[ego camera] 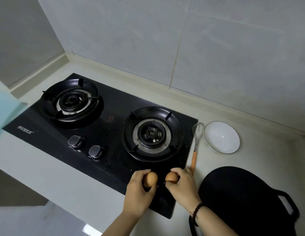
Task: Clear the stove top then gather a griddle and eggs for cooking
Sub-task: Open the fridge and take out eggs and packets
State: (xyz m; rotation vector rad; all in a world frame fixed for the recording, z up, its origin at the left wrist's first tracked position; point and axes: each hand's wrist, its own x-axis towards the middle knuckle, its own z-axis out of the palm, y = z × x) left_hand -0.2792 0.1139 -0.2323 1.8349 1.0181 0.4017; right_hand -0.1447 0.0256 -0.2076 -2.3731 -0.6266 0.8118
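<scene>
Both hands are gripping eggs over the stove's (114, 106) front edge: left hand (139, 189) holding one egg (150, 179), right hand (180, 183) another egg (172, 177). Griddle (242, 198), whisk (197, 138) and bowl (222, 137) are lying rightward. Stove label (24, 132) unreadable.

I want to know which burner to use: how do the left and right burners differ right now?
The left burner lies farther from the hands, near the wall corner; the right burner sits just beyond the eggs. The left burner's cap looks plain and dark; the right burner's shows a ribbed crown. Both are unlit and bare, each ringed by a black pan support.
</scene>
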